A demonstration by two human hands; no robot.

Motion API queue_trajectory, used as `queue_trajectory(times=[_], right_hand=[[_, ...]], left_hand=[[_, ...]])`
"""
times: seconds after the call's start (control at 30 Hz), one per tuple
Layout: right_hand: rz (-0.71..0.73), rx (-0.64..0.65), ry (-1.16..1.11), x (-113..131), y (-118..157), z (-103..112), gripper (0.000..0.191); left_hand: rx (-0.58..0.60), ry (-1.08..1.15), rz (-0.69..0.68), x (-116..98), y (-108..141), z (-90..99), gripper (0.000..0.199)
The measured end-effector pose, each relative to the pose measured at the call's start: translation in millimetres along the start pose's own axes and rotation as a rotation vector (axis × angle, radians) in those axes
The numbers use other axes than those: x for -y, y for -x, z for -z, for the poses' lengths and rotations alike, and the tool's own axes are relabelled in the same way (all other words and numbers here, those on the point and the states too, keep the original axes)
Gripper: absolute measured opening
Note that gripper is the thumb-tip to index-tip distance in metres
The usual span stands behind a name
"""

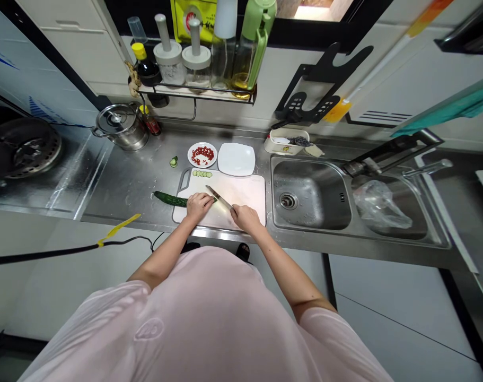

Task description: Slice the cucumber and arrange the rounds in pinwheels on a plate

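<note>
My left hand (pixel 199 206) presses a long green cucumber (pixel 170 199) onto the white cutting board (pixel 245 192), with much of its length sticking out past the board's left edge. In my right hand (pixel 245 217) is the handle of a kitchen knife (pixel 219 197). Its blade points up and left, close to the cucumber's right end by my left fingertips; whether it touches is too small to tell. Several cucumber slices (pixel 202 173) lie in a row at the board's top left. Cucumber end pieces (pixel 173 161) rest on the steel counter.
Behind the board are a plate of chopped red pieces (pixel 202 155) and a white square plate (pixel 236 159). A double sink (pixel 310 193) lies to the right, a lidded pot (pixel 122 126) and a stove (pixel 20 146) to the left. Above hangs a seasoning rack (pixel 197 93).
</note>
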State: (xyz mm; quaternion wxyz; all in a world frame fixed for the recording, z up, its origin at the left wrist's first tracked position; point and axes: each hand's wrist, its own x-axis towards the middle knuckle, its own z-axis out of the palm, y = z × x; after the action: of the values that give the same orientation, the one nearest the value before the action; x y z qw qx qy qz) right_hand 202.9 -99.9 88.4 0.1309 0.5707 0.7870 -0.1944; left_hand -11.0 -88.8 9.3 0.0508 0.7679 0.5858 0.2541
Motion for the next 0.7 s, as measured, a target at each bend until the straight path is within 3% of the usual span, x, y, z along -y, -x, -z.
queue_trajectory(times=[0.7], right_hand=[[0.044,-0.005,0.038,2.6,-2.1,-0.5,0.035]], left_hand=[[-0.017,-0.026,-0.037,1.7,2.0,-2.2,0.025]])
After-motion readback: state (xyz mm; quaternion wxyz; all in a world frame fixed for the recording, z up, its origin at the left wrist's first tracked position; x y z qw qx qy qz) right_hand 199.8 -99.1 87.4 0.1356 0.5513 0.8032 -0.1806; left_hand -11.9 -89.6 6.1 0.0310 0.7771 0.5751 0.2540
